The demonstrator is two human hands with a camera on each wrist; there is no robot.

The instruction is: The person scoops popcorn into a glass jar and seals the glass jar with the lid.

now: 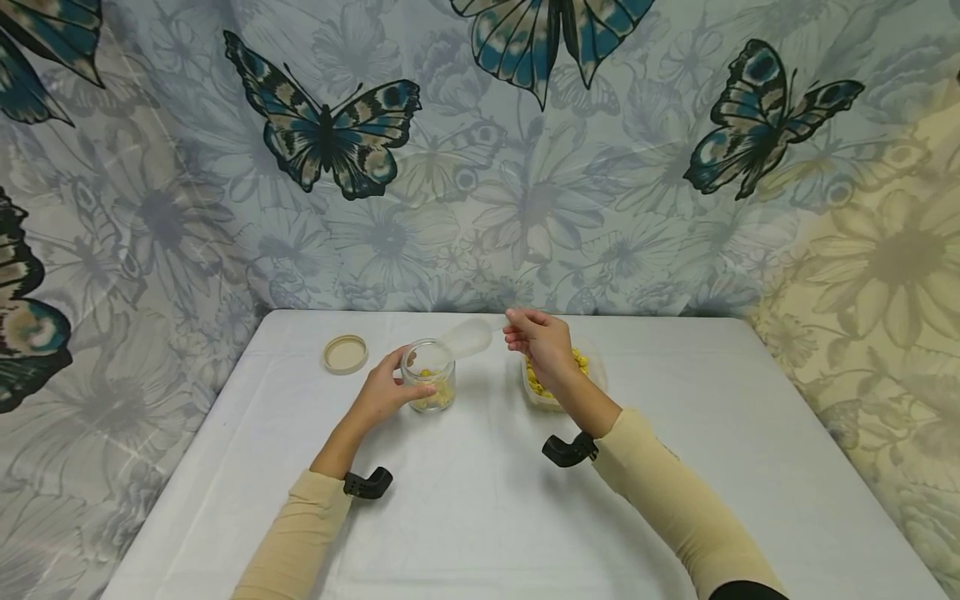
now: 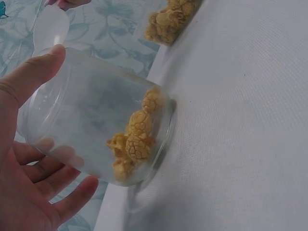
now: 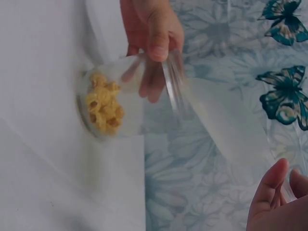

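My left hand [image 1: 381, 393] grips a clear glass jar [image 1: 444, 395], thumb on one side and fingers round the other. The jar stands upright on the table, with several pieces of yellow popcorn [image 2: 139, 139] at its bottom. Between thumb and fingers, my right hand [image 1: 546, 348] pinches the handle of a translucent plastic scoop [image 1: 468, 337]. The scoop's front end is at the jar's mouth, tilted down toward it in the right wrist view; no popcorn shows in it. Behind my right wrist sits a clear plastic container [image 1: 546, 405] of popcorn, partly hidden by that arm.
A round cream-coloured lid [image 1: 345, 355] lies on the white-covered table [image 1: 465, 508], left of the jar. Cloth [image 1: 525, 225] printed with butterflies and flowers hangs behind and beside the table. Each wrist wears a black camera mount [image 1: 369, 483].
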